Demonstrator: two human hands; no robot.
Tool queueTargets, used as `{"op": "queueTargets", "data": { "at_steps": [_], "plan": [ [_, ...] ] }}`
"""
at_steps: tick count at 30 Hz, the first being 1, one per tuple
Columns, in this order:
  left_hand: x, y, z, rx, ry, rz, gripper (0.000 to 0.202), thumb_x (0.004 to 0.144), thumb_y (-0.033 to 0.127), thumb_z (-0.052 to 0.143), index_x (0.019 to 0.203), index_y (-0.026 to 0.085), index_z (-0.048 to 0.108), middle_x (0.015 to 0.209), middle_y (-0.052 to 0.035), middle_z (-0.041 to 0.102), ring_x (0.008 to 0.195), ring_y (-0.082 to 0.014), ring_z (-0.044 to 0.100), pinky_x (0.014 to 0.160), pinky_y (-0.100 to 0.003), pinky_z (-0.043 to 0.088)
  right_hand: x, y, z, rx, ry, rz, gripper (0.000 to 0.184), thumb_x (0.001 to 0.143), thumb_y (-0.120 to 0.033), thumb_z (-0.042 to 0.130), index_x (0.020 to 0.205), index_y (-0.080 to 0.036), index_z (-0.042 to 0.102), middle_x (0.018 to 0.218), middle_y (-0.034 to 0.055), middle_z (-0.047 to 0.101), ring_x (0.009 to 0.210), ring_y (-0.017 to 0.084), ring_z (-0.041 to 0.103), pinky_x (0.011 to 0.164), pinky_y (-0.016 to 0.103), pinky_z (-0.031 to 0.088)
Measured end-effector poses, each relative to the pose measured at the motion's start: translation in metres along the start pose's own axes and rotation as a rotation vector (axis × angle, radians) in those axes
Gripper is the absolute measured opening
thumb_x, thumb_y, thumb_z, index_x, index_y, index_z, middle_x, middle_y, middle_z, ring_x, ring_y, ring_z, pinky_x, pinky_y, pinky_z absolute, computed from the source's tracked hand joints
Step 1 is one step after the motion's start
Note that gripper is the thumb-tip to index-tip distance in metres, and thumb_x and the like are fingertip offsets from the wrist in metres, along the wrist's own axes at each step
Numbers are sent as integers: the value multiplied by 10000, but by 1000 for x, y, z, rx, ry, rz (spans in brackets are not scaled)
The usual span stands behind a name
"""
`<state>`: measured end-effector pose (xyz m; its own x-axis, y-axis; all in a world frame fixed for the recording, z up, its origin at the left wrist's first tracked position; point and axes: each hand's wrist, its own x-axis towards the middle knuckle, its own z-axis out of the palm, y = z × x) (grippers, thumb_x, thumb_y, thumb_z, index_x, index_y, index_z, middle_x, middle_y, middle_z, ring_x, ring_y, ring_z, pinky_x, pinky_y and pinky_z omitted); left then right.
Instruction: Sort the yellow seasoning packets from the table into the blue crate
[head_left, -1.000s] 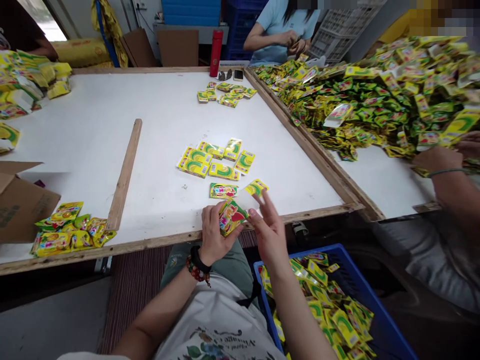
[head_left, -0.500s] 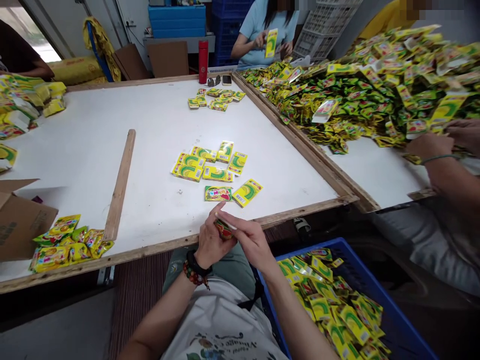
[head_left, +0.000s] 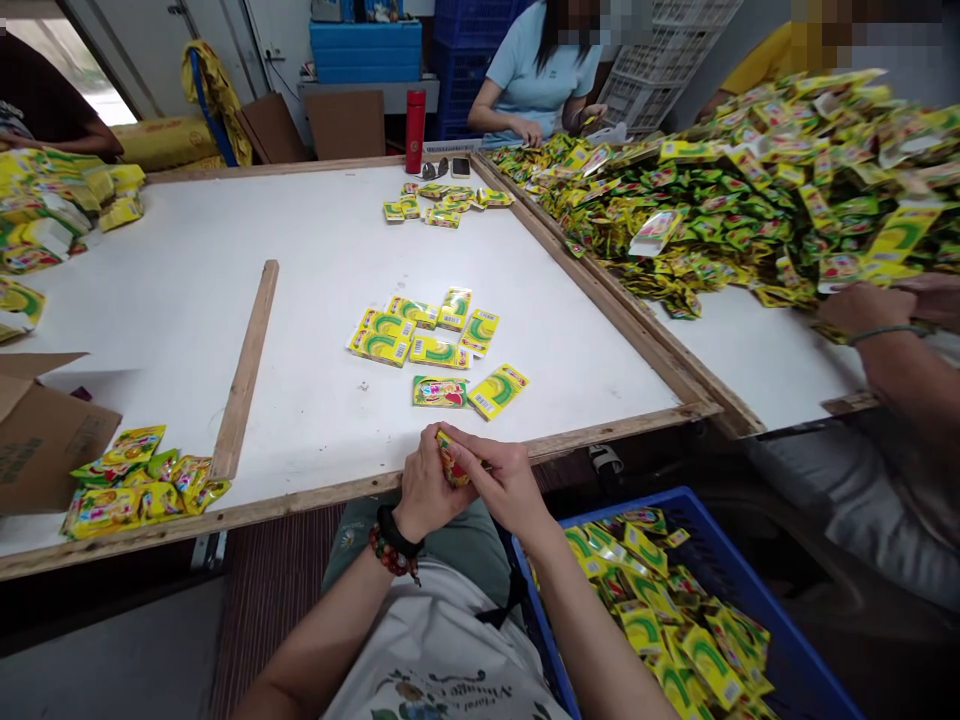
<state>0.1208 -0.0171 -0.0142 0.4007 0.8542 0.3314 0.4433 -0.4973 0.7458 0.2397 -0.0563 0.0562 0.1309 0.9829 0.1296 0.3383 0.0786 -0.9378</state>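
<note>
My left hand and my right hand meet over the near edge of the white table. Both grip a small red-and-yellow foil packet, which stands nearly edge-on and is mostly hidden by my fingers. Just beyond my hands lie a red-and-yellow packet and a yellow-green packet. Farther up is a loose group of several yellow-green packets.
A blue crate holding many packets sits below my right arm. A co-worker's hands work at a large packet heap on the right. A wooden strip lies on the table, beside packets and a cardboard box.
My hands have closed together around the packet, which has turned from face-up to nearly edge-on. The view has shifted slightly. The co-worker ahead has lowered the packet once held up.
</note>
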Motion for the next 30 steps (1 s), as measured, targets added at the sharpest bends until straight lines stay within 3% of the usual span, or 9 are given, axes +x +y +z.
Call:
{"op": "queueTargets", "data": {
  "at_steps": [4, 7, 11, 14, 16, 20, 23, 27, 30],
  "plan": [
    [0, 2, 1, -41, 1, -39, 580, 713, 253, 629, 1217, 217, 345, 944, -70, 628, 713, -245, 644, 578, -349, 490, -3, 4, 9, -151, -44, -130, 434, 906, -285, 551, 1339, -279, 557, 1218, 63, 685, 1049, 239, 673, 897, 367, 540],
    [1, 5, -10, -150, -66, 23, 600, 706, 264, 671, 1224, 220, 371, 1059, -90, 609, 792, -235, 636, 656, -362, 524, -16, 4, 7, -201, 15, -169, 399, 932, -250, 468, 1311, -273, 590, 1155, 79, 709, 996, 222, 690, 826, 334, 558],
    [16, 5, -36, -205, -274, 159, 603, 759, 368, 722, 1270, 234, 431, 1247, -115, 551, 1041, -251, 585, 838, -382, 536, -59, 10, -48, -458, 191, 39, 351, 905, -309, 470, 1156, -241, 706, 1042, 103, 746, 870, 269, 721, 739, 371, 569],
    [48, 1, -42, 47, -306, 205, 358, 883, 237, 569, 1231, 202, 496, 1258, -132, 563, 1192, -275, 507, 995, -457, 452, -88, 21, -101, -809, 258, 361, 371, 800, -434, 591, 1044, -208, 755, 987, 154, 754, 808, 372, 717, 654, 458, 557],
    [77, -3, -35, 271, -361, 184, 375, 844, 143, 577, 1212, 164, 512, 1285, -161, 547, 1207, -307, 493, 996, -491, 432, -90, 27, -114, -845, 219, 421, 440, 758, -475, 631, 1086, -204, 740, 1030, 162, 744, 822, 388, 712, 658, 474, 551],
    [124, -9, -20, 433, -488, 145, 431, 635, 144, 776, 1023, 137, 589, 1115, -165, 631, 1109, -358, 552, 916, -470, 466, -55, 35, -82, -415, 170, 301, 463, 810, -497, 593, 1138, -194, 714, 1061, 126, 743, 884, 320, 711, 788, 441, 549],
    [128, -11, -29, 470, -469, 118, 347, 646, 207, 757, 937, 141, 579, 1006, -143, 647, 989, -320, 612, 848, -410, 493, -18, 39, -43, -71, 234, 224, 448, 805, -511, 599, 1047, -165, 748, 1085, 145, 733, 1018, 329, 670, 918, 481, 498],
    [90, -2, -49, 433, -301, -32, 505, 758, 316, 645, 1178, 134, 432, 1049, -135, 625, 868, -275, 649, 725, -364, 510, 14, 39, -5, 170, 249, 202, 463, 773, -573, 623, 990, -187, 760, 1116, 128, 722, 1016, 303, 659, 829, 438, 551],
    [47, 6, -43, 191, -154, -78, 624, 803, 327, 595, 1317, 187, 270, 1049, -86, 626, 830, -227, 657, 725, -339, 517, 20, 31, 14, 431, 168, 256, 490, 795, -610, 584, 893, -164, 762, 944, 93, 751, 815, 248, 692, 650, 347, 579]
  ]
}}
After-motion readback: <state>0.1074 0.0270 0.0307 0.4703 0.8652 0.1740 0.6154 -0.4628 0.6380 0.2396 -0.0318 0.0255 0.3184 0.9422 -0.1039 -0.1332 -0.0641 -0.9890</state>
